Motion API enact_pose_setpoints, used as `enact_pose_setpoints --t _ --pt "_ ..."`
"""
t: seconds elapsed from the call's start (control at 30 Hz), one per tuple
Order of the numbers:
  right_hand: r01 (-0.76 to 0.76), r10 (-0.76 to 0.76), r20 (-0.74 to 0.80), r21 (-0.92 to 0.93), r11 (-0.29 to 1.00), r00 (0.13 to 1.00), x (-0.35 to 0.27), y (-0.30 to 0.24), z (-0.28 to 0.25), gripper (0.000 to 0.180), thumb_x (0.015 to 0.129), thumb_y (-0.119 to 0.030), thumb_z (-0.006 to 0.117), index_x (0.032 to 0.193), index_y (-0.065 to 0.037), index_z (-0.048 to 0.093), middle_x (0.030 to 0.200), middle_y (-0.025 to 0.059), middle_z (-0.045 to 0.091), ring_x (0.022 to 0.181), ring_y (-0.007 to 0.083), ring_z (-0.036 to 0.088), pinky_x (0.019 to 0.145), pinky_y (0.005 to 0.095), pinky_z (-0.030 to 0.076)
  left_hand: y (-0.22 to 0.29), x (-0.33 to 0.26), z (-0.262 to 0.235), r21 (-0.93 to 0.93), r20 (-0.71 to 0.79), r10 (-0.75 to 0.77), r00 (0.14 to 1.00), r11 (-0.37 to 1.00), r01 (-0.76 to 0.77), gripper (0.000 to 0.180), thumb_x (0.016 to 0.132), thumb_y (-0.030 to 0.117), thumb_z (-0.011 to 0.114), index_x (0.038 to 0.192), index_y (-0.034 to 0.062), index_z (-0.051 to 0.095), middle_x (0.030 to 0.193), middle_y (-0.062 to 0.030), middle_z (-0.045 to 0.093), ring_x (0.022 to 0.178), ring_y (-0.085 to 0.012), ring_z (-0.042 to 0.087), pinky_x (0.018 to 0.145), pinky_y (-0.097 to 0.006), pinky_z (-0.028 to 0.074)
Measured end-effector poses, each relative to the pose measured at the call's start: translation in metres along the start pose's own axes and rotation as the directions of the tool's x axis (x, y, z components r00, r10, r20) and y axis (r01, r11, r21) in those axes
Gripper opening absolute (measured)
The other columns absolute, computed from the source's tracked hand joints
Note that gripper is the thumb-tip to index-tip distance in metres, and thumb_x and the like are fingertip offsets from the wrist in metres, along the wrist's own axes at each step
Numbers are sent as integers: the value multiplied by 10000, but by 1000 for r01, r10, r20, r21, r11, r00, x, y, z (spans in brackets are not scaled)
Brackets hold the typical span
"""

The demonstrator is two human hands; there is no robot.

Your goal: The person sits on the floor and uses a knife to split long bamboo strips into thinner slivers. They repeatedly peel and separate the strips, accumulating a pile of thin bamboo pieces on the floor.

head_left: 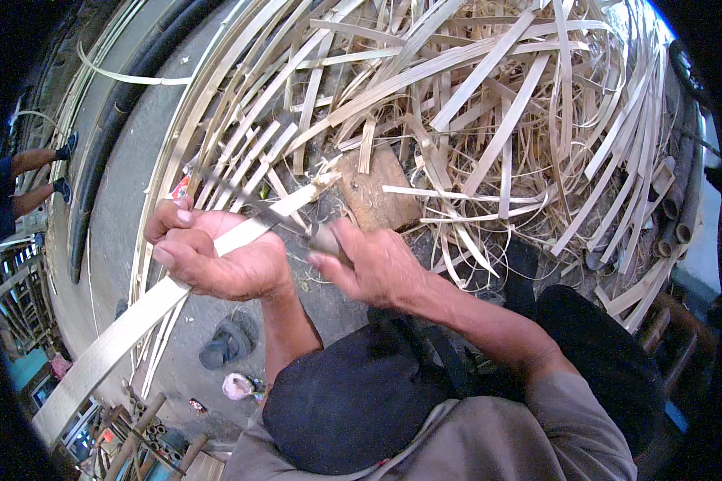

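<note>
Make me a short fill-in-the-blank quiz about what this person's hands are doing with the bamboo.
1. The left hand grips a long flat bamboo ____.
2. The right hand holds a ____ whose blade lies against the strip.
3. A pile of cut strips lies ahead, around a wooden ____.

Missing words: strip; knife; block

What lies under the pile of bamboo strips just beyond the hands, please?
A brown wooden block shows partly beneath the bamboo strips, with grey ground beside it. Its far edge and whatever else lies under the pile are covered. The left hand grips one long strip.
</note>
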State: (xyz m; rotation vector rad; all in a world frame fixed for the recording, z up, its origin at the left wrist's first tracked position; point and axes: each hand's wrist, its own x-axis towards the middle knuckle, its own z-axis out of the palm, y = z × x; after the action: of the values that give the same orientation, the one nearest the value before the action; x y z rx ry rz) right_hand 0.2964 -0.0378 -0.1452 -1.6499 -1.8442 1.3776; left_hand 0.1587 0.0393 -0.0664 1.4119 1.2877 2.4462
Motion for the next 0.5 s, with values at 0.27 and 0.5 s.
enact_pose_setpoints --t 0.27,0.5 --pt "-28 30 -87 19 999 996 -1 10 5 477 991 -449 558 963 26 589 674 267 643 665 437 680 601 543 536 1 0 4 14 -1 -4 1000 1000 4 510 1068 302 408 614 129 253 721 -86 374 811 -214 408 819 -390 380" --pt "-192 194 -76 31 981 978 -3 30 13 546 970 -502 548 1050 37 574 794 309 684 775 487 694 721 590 551 1 2 2 -68 -34 -50 998 997 48 411 1067 297 424 709 99 389 796 -70 408 852 -201 430 859 -394 422"
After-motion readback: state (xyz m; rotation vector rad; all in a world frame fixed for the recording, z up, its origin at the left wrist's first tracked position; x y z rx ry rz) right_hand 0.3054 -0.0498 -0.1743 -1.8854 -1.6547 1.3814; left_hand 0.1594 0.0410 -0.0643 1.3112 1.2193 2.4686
